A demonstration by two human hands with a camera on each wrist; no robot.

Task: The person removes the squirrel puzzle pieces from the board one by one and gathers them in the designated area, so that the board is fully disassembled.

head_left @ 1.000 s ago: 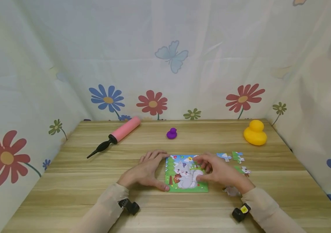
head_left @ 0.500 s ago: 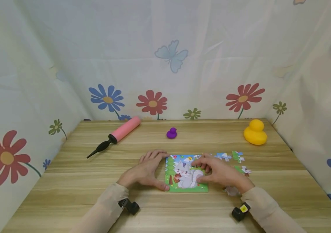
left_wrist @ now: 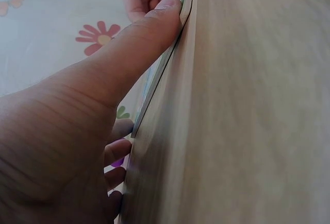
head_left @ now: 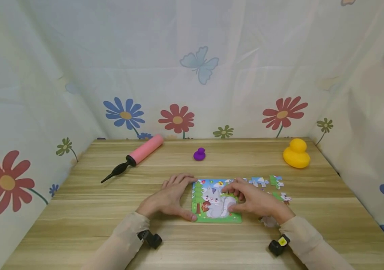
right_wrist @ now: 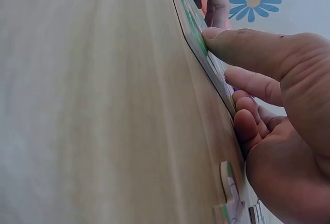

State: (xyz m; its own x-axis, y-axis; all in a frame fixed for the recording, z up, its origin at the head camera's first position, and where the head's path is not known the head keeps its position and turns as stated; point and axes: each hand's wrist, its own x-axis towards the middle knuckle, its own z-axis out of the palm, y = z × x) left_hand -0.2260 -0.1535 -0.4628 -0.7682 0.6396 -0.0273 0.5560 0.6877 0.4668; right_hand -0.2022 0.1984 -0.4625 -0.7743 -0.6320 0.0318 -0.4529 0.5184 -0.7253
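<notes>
A small jigsaw puzzle (head_left: pixel 212 213) with a grey squirrel picture lies flat on the wooden table. My left hand (head_left: pixel 168 200) spans its left side, thumb at the near corner and index finger at the far corner. In the left wrist view that thumb (left_wrist: pixel 154 28) rests on the board's edge. Over the squirrel's tail, my right hand (head_left: pixel 252 197) pinches a puzzle piece with thumb and index finger, its other fingers curled. The piece is mostly hidden by the fingers. In the right wrist view the right thumb (right_wrist: pixel 221 37) presses onto the picture.
Several loose pieces lie right of the puzzle, including a blue-and-white piece (head_left: pixel 258 181), a green piece (head_left: pixel 275 182) and a grey piece (head_left: pixel 269 221) by the right wrist. Behind are a pink pump (head_left: pixel 146 149), a purple duck (head_left: pixel 199 154) and a yellow duck (head_left: pixel 296 154).
My right index finger has drawn back slightly toward the near side and the thumb, uncovering more of the puzzle's far right edge. The left hand has stayed in place.
</notes>
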